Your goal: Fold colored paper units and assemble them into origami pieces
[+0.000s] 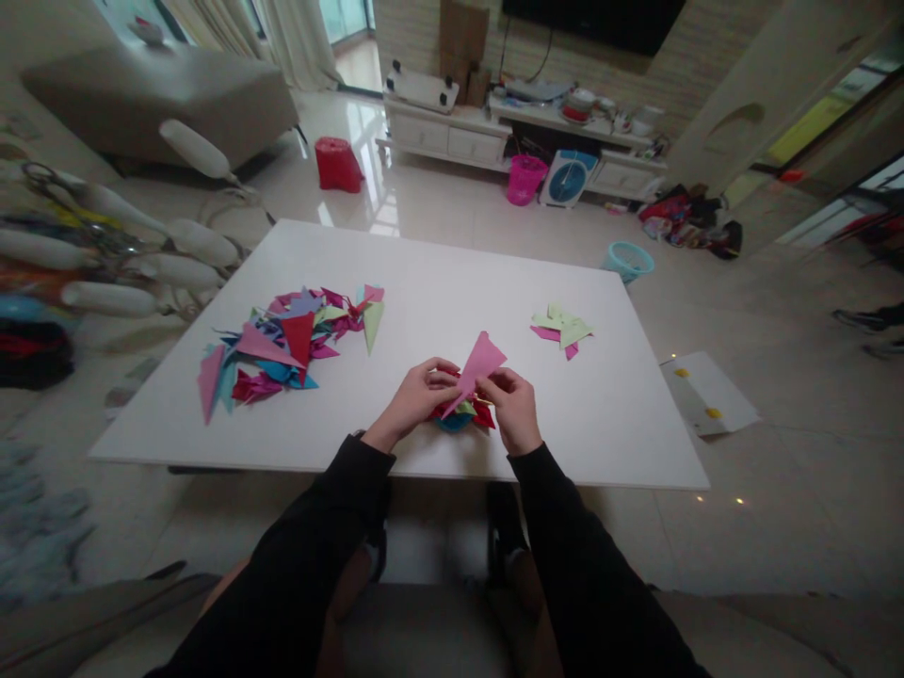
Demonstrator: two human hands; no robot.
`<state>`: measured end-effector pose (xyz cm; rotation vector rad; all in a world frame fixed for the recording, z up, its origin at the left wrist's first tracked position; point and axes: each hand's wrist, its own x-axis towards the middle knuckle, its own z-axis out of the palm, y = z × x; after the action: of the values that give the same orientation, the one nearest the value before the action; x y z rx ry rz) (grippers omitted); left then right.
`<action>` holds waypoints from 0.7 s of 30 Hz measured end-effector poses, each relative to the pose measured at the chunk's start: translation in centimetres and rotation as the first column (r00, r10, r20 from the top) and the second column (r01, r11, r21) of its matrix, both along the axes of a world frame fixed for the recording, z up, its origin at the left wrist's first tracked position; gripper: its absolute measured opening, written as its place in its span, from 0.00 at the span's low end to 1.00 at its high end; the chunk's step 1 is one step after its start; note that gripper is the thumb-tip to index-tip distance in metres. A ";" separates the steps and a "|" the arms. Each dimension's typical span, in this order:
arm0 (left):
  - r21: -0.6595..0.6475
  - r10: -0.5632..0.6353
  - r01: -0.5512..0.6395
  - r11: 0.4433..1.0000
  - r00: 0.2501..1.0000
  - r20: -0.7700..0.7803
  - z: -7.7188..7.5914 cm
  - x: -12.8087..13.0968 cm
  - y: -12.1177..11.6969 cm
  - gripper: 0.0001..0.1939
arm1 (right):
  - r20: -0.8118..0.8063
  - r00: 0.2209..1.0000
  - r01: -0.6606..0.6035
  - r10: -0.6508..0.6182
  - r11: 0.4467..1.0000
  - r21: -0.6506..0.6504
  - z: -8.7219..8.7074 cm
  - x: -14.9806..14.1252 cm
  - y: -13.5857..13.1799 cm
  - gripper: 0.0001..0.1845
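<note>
While two hands [424,394] [516,407] hold one paper [483,358], two piles [286,334] [563,326] flank it.

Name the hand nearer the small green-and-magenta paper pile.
Right. The right hand is left of the small pile and nearer the person; the left hand is farther left, on the pink paper's other side.

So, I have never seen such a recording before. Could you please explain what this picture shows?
There is no machine here: these are a person's bare left hand and right hand. The one picture comes from a camera worn on the head, looking forward and down. On the white table, a large pile of colourful folded paper lies to the left, and a small green-and-pink group to the right. Both hands hold a pink paper piece, with more coloured pieces beneath.
</note>
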<state>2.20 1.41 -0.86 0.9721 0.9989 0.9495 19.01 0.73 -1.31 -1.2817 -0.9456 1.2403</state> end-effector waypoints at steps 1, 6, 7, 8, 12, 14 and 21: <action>-0.024 -0.030 0.031 0.999 1.000 0.007 -0.1 0.0 0.0 0.23 | 0.015 1.000 0.023 -0.023 0.999 0.025 0.0 0.1 0.1 0.16; -0.098 -0.103 0.105 0.990 0.994 0.020 -0.9 -0.3 0.3 0.21 | -0.020 0.991 0.132 -0.131 0.990 0.054 0.5 0.5 0.4 0.15; -0.091 -0.084 0.084 0.992 0.996 0.011 -1.0 -0.4 0.4 0.21 | -0.047 0.989 0.144 -0.142 0.989 0.042 0.5 0.6 0.5 0.16; -0.078 -0.060 0.060 0.995 0.998 0.001 -1.2 -0.6 0.5 0.21 | -0.073 0.985 0.157 -0.154 0.987 0.032 0.6 0.7 0.6 0.15; -0.051 0.018 -0.019 0.999 0.999 -0.028 -2.1 -1.8 0.9 0.23 | -0.096 0.978 0.190 -0.187 0.981 0.030 1.1 1.3 0.7 0.15; -0.069 0.088 -0.092 0.993 0.994 -0.057 -2.6 -2.7 1.2 0.24 | -0.088 0.971 0.227 -0.223 0.973 0.044 1.3 2.0 0.6 0.15; 0.027 0.375 -0.385 0.922 0.877 -0.299 -2.7 -5.2 7.5 0.18 | 0.018 0.978 0.207 -0.209 0.976 0.063 1.9 4.8 -0.1 0.11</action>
<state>-2.96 8.89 -3.57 0.9240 1.4991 1.1244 23.79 0.68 0.57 -1.3147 -0.8371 1.0279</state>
